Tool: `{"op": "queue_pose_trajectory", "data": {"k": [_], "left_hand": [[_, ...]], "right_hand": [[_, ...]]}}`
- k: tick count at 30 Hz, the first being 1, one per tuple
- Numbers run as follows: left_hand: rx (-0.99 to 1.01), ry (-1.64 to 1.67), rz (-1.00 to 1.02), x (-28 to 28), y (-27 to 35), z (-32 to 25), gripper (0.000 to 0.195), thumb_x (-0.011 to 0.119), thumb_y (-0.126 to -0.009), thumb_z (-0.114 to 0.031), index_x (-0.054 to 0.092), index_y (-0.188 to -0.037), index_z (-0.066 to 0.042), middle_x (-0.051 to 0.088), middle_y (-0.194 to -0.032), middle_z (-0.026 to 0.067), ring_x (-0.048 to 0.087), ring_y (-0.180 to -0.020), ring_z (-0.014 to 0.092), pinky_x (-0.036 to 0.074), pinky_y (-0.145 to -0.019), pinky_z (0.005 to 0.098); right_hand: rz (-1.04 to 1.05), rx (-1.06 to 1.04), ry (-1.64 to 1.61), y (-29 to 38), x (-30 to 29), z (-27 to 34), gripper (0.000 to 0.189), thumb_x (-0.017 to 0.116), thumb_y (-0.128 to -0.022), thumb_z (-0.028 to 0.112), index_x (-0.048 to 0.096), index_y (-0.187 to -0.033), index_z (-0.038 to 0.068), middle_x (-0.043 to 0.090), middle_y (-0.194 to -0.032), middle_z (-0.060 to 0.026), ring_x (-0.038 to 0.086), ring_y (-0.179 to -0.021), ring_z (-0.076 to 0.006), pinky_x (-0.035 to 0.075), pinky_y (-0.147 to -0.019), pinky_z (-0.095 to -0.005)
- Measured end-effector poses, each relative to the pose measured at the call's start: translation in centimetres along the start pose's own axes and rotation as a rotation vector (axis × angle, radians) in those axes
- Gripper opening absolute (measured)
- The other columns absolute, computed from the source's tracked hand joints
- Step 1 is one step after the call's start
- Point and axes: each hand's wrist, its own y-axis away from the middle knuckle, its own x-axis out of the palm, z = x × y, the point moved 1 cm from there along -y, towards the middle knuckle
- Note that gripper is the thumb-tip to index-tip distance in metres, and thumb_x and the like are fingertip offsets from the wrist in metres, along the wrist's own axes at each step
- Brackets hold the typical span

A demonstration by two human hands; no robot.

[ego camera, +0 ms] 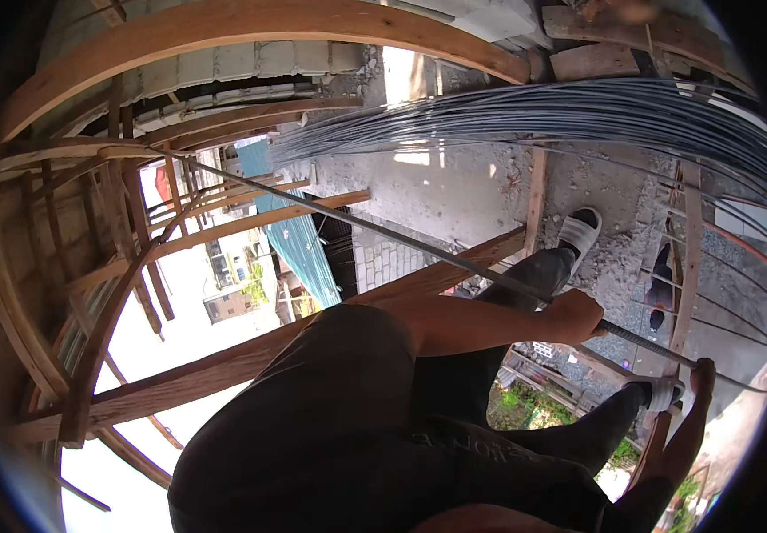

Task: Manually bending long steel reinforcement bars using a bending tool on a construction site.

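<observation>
A long ribbed steel reinforcing bar (370,223) runs slantwise from the timber framing at upper left down to the right. My left hand (576,316) is closed around it in front of my legs. Farther along, close to the bar's right-hand end, my right hand (703,380) also grips it, partly hidden behind the bar and wrist. One foot in a white striped slide sandal (580,236) rests on the dusty concrete. My other foot, in a matching sandal (663,393), is below the bar near a wooden member.
A thick bundle of thin steel rods (523,120) crosses above my feet. A wooden beam (223,376) passes behind my body, with more timber framing (123,220) at left. Through gaps, lower ground shows a person (660,286) in dark clothes and plants (523,406). A teal sheet (303,246) hangs beyond.
</observation>
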Motion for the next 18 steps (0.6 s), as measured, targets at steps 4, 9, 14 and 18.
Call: {"op": "queue_pose_trajectory", "data": {"k": [4, 9, 14, 18], "left_hand": [[-0.038, -0.022, 0.080, 1.9, 1.2, -0.3, 0.046, 0.062, -0.080, -0.049, 0.064, -0.069, -0.005, 0.061, -0.064, 0.0136, 0.063, -0.065, 0.033, 0.048, -0.063, 0.0470], [-0.024, -0.006, 0.039, 4.0, 1.3, -0.4, 0.048, 0.060, -0.080, -0.053, 0.065, -0.067, -0.006, 0.059, -0.062, 0.0127, 0.063, -0.064, 0.033, 0.048, -0.061, 0.0464], [-0.055, -0.033, 0.062, 5.0, 2.1, -0.4, 0.052, 0.058, -0.079, -0.057, 0.065, -0.067, -0.008, 0.061, -0.063, 0.0129, 0.063, -0.066, 0.032, 0.048, -0.062, 0.0468], [-0.078, -0.008, 0.117, 3.7, 2.8, 1.0, 0.054, 0.053, -0.082, -0.060, 0.067, -0.070, -0.009, 0.062, -0.066, 0.0124, 0.064, -0.068, 0.032, 0.049, -0.063, 0.0463]], "right_hand": [[0.042, -0.039, -0.002, 2.9, 1.5, 0.0, 0.007, 0.056, -0.063, 0.006, 0.059, -0.061, 0.000, 0.057, -0.066, -0.0241, 0.057, -0.068, -0.0433, 0.044, -0.063, -0.0504], [0.075, -0.035, 0.028, 5.4, 2.2, -1.6, 0.009, 0.058, -0.066, 0.008, 0.061, -0.063, 0.001, 0.060, -0.069, -0.0234, 0.060, -0.071, -0.0416, 0.047, -0.064, -0.0495], [0.163, -0.030, 0.047, 8.1, 1.5, 0.5, 0.014, 0.057, -0.072, 0.011, 0.065, -0.066, 0.002, 0.063, -0.071, -0.0211, 0.062, -0.070, -0.0393, 0.050, -0.066, -0.0492], [0.256, -0.003, 0.100, 10.0, 0.1, 2.4, 0.015, 0.059, -0.077, 0.015, 0.066, -0.075, 0.003, 0.063, -0.073, -0.0207, 0.063, -0.071, -0.0384, 0.050, -0.066, -0.0494]]}}
